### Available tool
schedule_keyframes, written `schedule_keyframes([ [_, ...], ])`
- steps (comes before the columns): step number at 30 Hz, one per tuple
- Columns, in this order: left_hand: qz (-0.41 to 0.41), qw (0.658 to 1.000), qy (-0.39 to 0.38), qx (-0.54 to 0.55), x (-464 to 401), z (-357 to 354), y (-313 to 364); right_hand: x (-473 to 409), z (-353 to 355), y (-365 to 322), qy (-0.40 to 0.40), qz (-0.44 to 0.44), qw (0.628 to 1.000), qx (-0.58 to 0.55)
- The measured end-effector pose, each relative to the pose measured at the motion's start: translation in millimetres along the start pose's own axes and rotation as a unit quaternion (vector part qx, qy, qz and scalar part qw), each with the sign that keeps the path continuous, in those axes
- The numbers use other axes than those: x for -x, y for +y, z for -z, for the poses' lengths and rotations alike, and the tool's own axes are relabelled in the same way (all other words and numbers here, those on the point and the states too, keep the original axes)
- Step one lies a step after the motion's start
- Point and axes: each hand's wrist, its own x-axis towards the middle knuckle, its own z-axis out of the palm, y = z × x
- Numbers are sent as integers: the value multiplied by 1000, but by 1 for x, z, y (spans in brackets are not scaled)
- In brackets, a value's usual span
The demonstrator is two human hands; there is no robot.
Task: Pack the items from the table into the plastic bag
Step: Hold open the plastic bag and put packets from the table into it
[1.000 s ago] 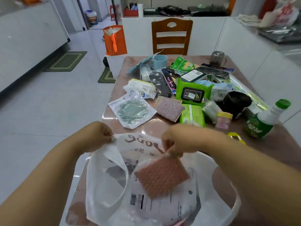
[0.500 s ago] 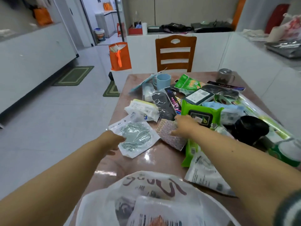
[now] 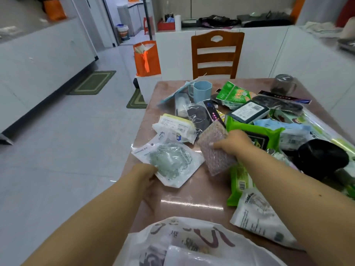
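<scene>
A white plastic bag point(image 3: 194, 244) with dark lettering lies open at the table's near edge, with flat packets inside it. My right hand point(image 3: 233, 142) grips a pinkish speckled scrub pad point(image 3: 217, 150) and holds it tilted up off the table. My left hand point(image 3: 147, 172) holds the near corner of a clear pouch with a green item inside point(image 3: 169, 163), which lies flat on the table. Beyond them lie several packets, among them a green wipes pack point(image 3: 253, 135) and a white wipes pack point(image 3: 175, 127).
A blue cup point(image 3: 201, 91), a black bowl point(image 3: 322, 160), a glass mug point(image 3: 283, 84) and more packets crowd the brown table point(image 3: 192, 196). A white pouch point(image 3: 257, 217) lies under my right forearm. A wooden chair point(image 3: 217, 54) stands at the far side, an orange bag point(image 3: 147, 59) left of it.
A second ago both hands were at the bag, lowering a reddish pad in. They then reached out; now the right hand has lifted the speckled pad and the left holds the clear pouch.
</scene>
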Motion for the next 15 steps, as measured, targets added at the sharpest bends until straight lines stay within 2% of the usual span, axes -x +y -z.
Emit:
schedule_keyframes([
  [2, -36, 991, -75, 104, 15, 5, 11, 4, 11, -3, -46, -27, 973, -223],
  [4, -72, 971, -148, 173, 37, 14, 24, 13, 19, -9, -152, -37, 920, -358],
  [6, -94, 949, -223, 203, 63, 23, 35, 27, 21, -15, -241, -36, 888, -391],
  [8, -103, 922, -300, 223, 90, 30, 40, 44, 20, -22, -280, -38, 870, -403],
  [10, -104, 894, -368, 235, 116, 34, 39, 64, 20, -26, -303, -35, 835, -457],
  [12, -101, 883, -390, 239, 137, 36, 34, 87, 24, -27, -309, -31, 812, -493],
  [13, -105, 892, -381, 220, 147, 37, 32, 98, 29, -26, -300, -30, 815, -496],
  [15, -138, 937, -299, 112, 163, 43, 28, 118, 42, -19, -267, -16, 835, -482],
])
